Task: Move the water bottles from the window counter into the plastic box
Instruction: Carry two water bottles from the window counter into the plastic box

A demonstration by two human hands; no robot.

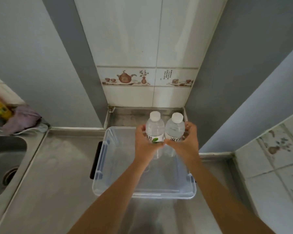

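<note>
Counter (57,174): steel, sink (5,159) at my left.
Plastic box (105,174): clear, on the counter.
My left hand (145,146): fingers wrapped round the left bottle (155,127).
My right hand (187,144): fingers wrapped round the right bottle (174,129); both upright, touching, above the box's far end.
Wall (142,92): white tiles, teapot border.

**Surfaces and materials at the counter**

Brushed grey steel counter (61,166): dull sheen, faint smudges and streaks, soft reflections. Rounded steel sink basin (5,159) of the same metal, slightly shinier on its curved wall. Clear rectangular plastic box (105,159): smooth, glossy, see-through walls, with black plastic handle (95,159) matt by comparison. Two clear plastic water bottles (155,129), (174,130): glossy, ribbed low down, matt white plastic caps, white paper-like labels. Glazed white wall tiles (128,41): smooth, glossy, brown printed teapot band. Crumpled lilac cloth (22,119): soft, matt. Grey painted wall panels (32,61): flat, matt.
</note>
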